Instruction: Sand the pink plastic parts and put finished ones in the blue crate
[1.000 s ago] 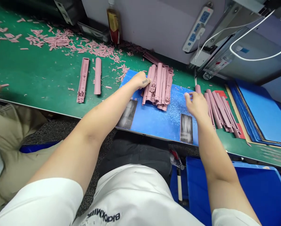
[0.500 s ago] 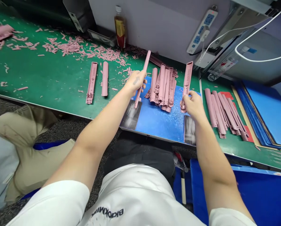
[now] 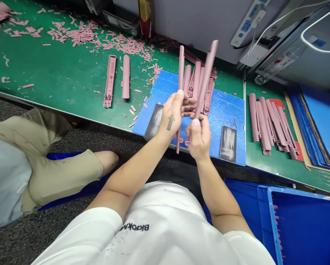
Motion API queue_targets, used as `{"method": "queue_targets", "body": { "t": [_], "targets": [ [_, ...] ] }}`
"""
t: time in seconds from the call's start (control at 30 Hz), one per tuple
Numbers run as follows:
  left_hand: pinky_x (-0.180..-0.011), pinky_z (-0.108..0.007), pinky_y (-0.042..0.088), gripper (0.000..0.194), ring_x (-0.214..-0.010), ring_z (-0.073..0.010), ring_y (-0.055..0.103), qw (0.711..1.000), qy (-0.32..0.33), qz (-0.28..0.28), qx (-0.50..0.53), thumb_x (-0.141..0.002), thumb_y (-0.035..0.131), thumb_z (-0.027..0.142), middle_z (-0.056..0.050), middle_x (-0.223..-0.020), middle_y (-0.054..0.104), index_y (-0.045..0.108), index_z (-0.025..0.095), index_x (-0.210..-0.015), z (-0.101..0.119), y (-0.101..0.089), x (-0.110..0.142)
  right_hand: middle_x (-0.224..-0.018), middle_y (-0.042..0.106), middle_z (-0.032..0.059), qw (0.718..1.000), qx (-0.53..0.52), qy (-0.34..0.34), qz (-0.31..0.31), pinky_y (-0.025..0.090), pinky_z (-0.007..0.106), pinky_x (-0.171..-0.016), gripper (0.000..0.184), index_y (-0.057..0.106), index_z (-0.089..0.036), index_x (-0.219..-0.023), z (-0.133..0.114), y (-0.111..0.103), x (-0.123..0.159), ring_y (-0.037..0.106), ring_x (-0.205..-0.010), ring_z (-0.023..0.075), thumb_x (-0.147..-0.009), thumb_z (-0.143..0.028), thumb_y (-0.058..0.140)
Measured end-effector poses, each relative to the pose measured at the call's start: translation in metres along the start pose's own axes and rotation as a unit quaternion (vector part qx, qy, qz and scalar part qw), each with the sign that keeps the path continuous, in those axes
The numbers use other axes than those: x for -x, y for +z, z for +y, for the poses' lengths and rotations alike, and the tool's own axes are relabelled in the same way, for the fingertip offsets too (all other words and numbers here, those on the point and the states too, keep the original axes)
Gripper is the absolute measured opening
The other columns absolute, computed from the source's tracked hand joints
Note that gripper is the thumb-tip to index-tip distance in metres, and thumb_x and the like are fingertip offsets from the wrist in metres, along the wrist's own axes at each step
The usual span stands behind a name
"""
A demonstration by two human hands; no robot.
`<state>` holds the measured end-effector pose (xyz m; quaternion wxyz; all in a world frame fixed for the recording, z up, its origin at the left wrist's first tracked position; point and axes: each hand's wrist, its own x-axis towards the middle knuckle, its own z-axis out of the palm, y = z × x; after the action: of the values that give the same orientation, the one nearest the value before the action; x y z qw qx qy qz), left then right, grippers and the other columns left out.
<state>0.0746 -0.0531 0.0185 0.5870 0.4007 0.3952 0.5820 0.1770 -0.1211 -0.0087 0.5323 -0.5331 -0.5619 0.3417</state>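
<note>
Pinching a slim pink piece (image 3: 181, 66) upright under its thumb, the left grip (image 3: 170, 114) has its other fingers extended toward the right grip (image 3: 199, 141), which closes thumb and curled fingers on the lower end of a second pink piece (image 3: 207, 71), tilted and blurred toward its top. Both grips are above the blue board (image 3: 225, 116), near its front edge. On the board, behind the grips, lies a pile of pink pieces (image 3: 197, 73), partly hidden by the held ones; a dark printed patch (image 3: 228, 143) sits at the board's front right. Left of the board, an open-faced pink piece (image 3: 109, 81) and a rounded pink piece (image 3: 126, 77) lie side by side, apart, on the green surface (image 3: 65, 77), with pink scraps (image 3: 84, 33) behind them. Right of the board are a row of pink pieces (image 3: 264, 121), partly over a red sheet (image 3: 277, 104), and stacked blue sheets (image 3: 323, 121). In front of the board, low at the right, is a blue crate (image 3: 311, 228).
</note>
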Motion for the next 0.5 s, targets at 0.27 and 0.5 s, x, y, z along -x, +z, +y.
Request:
{"method": "queue_targets", "body": {
  "t": [0.27, 0.5],
  "targets": [
    [-0.100, -0.043, 0.070, 0.054, -0.131, -0.0350, 0.081, 0.995, 0.004, -0.028, 0.092, -0.111, 0.063, 0.076, -0.013, -0.121, 0.085, 0.069, 0.025, -0.129, -0.010, 0.008, 0.009, -0.084, 0.067, 0.0005, 1.000, -0.010, -0.012, -0.006, 0.060, 0.038, -0.073, 0.056, 0.062, -0.028, -0.125, 0.010, 0.007, 0.003, 0.065, -0.071, 0.0216, -0.113, -0.081, 0.049],
    [-0.099, -0.044, 0.069, 0.057, -0.111, -0.0316, 0.085, 0.996, -0.006, -0.035, 0.077, -0.116, 0.053, 0.073, -0.011, -0.105, 0.084, 0.073, 0.022, -0.135, -0.023, 0.003, 0.019, -0.143, 0.074, 0.0151, 0.998, -0.017, -0.065, 0.005, 0.062, 0.048, -0.116, 0.071, 0.058, -0.024, -0.155, 0.020, 0.024, 0.017, 0.072, -0.138, 0.0309, -0.116, -0.079, 0.033]
  ]
}}
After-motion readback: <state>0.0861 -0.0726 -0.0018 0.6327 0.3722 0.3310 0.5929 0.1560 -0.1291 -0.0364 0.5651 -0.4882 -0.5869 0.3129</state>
